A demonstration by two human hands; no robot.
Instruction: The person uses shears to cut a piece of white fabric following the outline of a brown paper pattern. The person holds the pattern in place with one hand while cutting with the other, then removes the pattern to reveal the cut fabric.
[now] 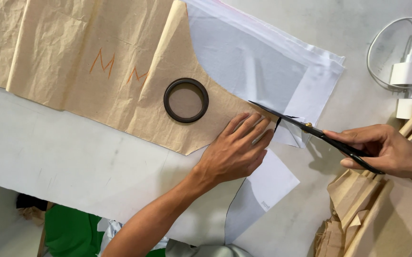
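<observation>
The left hand [234,152] lies flat and open, palm down, fingers spread and pressing on the near right corner of a brown paper pattern piece [177,81], with the fingertips at the paper's edge just beside the cut. The right hand [386,150] is closed around the handles of a pair of black scissors [310,128], whose blades point left and slightly far, with a brass pivot screw showing midway; the blade tips sit over the white fabric [263,62] right at the pattern's edge, touching or nearly touching the paper. The fabric lies folded in layers under the pattern and spreads to the far right, and a cut strip of it [263,185], bearing a dark drawn line along its curved left edge, runs near, toward the person. A dark ring-shaped weight [186,100] rests on the pattern piece, left of the left hand. Further left, overlapping sheets of creased brown paper [53,52] carry orange chalk marks. Everything sits on a pale grey table [72,157]. At the near right, beneath the right forearm, lies a heap of crumpled brown paper pieces [377,214]. At the far right, two white charger plugs with coiled white cables [405,71] lie on the table, well apart from the fabric. Below the table's near left edge, something green [70,231] shows.
</observation>
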